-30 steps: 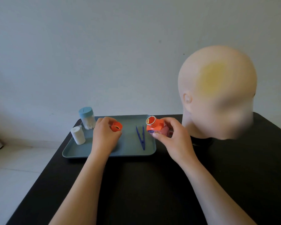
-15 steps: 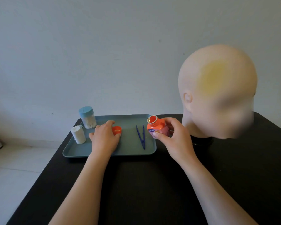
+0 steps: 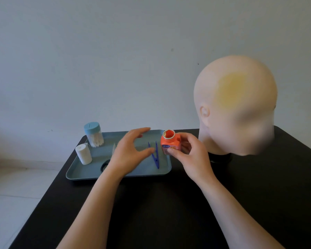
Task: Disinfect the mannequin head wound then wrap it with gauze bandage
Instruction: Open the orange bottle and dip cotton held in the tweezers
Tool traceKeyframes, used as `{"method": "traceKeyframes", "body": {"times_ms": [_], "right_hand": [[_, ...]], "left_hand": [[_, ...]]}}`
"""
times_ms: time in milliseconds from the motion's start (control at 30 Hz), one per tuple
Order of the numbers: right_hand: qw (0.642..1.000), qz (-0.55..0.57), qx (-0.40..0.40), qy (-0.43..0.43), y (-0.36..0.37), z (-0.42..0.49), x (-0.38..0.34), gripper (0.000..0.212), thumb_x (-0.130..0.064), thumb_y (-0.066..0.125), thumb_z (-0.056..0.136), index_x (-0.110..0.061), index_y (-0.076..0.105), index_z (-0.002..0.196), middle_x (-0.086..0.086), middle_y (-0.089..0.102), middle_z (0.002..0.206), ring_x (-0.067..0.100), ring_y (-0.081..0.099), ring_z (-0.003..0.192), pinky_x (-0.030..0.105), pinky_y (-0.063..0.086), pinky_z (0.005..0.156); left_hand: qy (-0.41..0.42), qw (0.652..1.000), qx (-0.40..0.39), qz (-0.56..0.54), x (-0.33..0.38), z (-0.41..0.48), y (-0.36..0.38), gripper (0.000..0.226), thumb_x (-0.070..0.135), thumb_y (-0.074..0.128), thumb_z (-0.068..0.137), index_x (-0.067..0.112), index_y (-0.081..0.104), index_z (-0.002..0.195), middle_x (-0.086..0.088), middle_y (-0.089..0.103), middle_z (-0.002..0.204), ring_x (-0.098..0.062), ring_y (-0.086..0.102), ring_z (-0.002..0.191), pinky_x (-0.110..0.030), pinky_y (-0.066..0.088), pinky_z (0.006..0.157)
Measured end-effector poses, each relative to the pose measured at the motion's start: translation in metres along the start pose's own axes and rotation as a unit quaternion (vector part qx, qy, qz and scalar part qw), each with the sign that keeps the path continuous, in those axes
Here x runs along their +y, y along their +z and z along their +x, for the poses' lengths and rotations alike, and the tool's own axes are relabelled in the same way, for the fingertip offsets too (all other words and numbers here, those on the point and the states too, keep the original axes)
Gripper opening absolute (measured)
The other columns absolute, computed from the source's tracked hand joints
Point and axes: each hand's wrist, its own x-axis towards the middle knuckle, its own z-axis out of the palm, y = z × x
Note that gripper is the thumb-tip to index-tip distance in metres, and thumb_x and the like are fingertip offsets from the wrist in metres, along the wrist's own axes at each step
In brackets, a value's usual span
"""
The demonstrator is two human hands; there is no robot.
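Observation:
The mannequin head (image 3: 223,123) stands at the right on the black table, with a yellow stain (image 3: 234,89) on its side. My right hand (image 3: 192,155) grips an uncapped orange disinfectant bottle (image 3: 169,143) upright at the tray's right edge. Over the middle of the teal tray (image 3: 115,175) my left hand (image 3: 128,155) hovers with fingers spread and nothing in it. Blue tweezers (image 3: 155,156) lie on the tray between the two hands. A white gauze roll (image 3: 83,154) stands at the tray's left end. The bottle's cap is hidden.
A jar of cotton swabs with a blue lid (image 3: 94,134) stands at the tray's back left corner. A dark ring (image 3: 104,166) peeks out beside my left wrist. The black table (image 3: 160,212) ends at the left, with pale floor beyond. A plain wall is behind.
My left hand put the orange cap down on the tray, then lifted, opened and shifted right toward the tweezers. The right hand kept hold of the open bottle.

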Motion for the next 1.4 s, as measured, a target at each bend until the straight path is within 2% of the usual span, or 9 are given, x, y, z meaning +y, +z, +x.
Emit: {"method": "traceKeyframes", "body": {"times_ms": [133,400,500,600,867,1133,1233,1333,1400], "right_hand": [[1.0,0.006,-0.009,-0.021,0.005,-0.003,-0.003,0.039,-0.02,0.082,0.072,-0.025,0.066,0.107,-0.012,0.07,0.103,0.002,0.063,0.1,0.013,0.046,0.084],[0.991,-0.125,-0.053,0.001,0.012,0.008,-0.006,0.049,-0.024,0.076,0.08,-0.027,0.058,0.125,-0.013,0.062,0.118,0.002,0.055,0.109,0.018,0.042,0.091],[0.948,-0.312,-0.062,0.011,0.016,0.014,-0.003,0.034,-0.024,0.071,0.084,-0.021,0.063,0.117,-0.001,0.06,0.114,0.018,0.055,0.109,0.033,0.045,0.093],[0.87,-0.485,-0.087,-0.006,0.031,0.018,-0.004,0.032,-0.047,0.065,0.085,-0.022,0.067,0.104,0.002,0.056,0.109,0.025,0.05,0.107,0.037,0.042,0.085],[0.797,-0.596,-0.099,0.002,0.062,0.03,0.003,0.06,-0.07,0.05,0.08,-0.015,0.064,0.097,0.006,0.052,0.11,0.028,0.045,0.107,0.038,0.036,0.086],[0.826,-0.56,-0.06,-0.028,0.064,0.028,-0.001,0.033,-0.042,0.05,0.09,-0.01,0.059,0.092,0.008,0.051,0.105,0.026,0.046,0.098,0.034,0.035,0.076],[0.883,-0.467,-0.013,-0.041,0.056,0.03,-0.009,0.025,-0.035,0.053,0.093,-0.011,0.052,0.096,0.006,0.05,0.097,0.026,0.052,0.091,0.032,0.039,0.068],[0.96,-0.279,0.017,-0.025,0.047,0.031,-0.017,0.02,-0.024,0.055,0.095,-0.016,0.04,0.085,-0.003,0.051,0.079,0.019,0.05,0.069,0.027,0.035,0.052],[0.98,-0.191,0.039,-0.05,0.043,0.026,-0.023,0.018,-0.018,0.052,0.097,-0.021,0.039,0.085,-0.007,0.053,0.08,0.014,0.052,0.07,0.019,0.04,0.057]], "left_hand": [[0.038,0.997,-0.065,-0.029,0.01,-0.005,0.012,0.062,0.023,0.082,0.073,0.034,0.056,0.128,0.018,0.061,0.124,0.004,0.054,0.115,-0.028,0.043,0.102],[-0.009,0.995,-0.004,-0.102,0.007,-0.001,0.007,0.043,0.021,0.083,0.073,0.03,0.063,0.111,0.015,0.071,0.104,0.001,0.063,0.101,-0.029,0.05,0.095],[-0.049,0.991,0.094,-0.085,0.004,0.002,0.004,0.041,0.023,0.083,0.072,0.042,0.058,0.099,0.02,0.067,0.098,0.006,0.06,0.096,-0.018,0.047,0.086],[-0.073,0.982,0.155,-0.084,0.001,0.003,-0.001,0.041,0.023,0.082,0.072,0.04,0.055,0.098,0.022,0.064,0.096,0.003,0.059,0.097,-0.015,0.042,0.081],[-0.094,0.975,0.178,-0.088,-0.004,0.003,-0.006,0.041,0.017,0.08,0.072,0.035,0.055,0.098,0.025,0.061,0.093,0.009,0.056,0.093,-0.005,0.036,0.071],[-0.105,0.973,0.179,-0.1,-0.004,0.002,-0.006,0.041,0.019,0.083,0.07,0.04,0.054,0.09,0.026,0.061,0.092,0.023,0.052,0.086,0.005,0.034,0.068],[-0.11,0.97,0.188,-0.11,-0.005,0.003,-0.006,0.041,0.019,0.084,0.069,0.04,0.055,0.089,0.026,0.062,0.091,0.021,0.052,0.089,0.003,0.035,0.07],[-0.112,0.967,0.192,-0.128,-0.009,0.006,-0.006,0.044,0.008,0.082,0.069,0.039,0.058,0.089,0.025,0.064,0.094,0.005,0.058,0.103,-0.009,0.042,0.083],[-0.114,0.964,0.188,-0.151,-0.009,0.006,-0.006,0.046,0.003,0.081,0.068,0.037,0.06,0.089,0.021,0.067,0.096,-0.005,0.061,0.107,-0.034,0.052,0.089]]}}
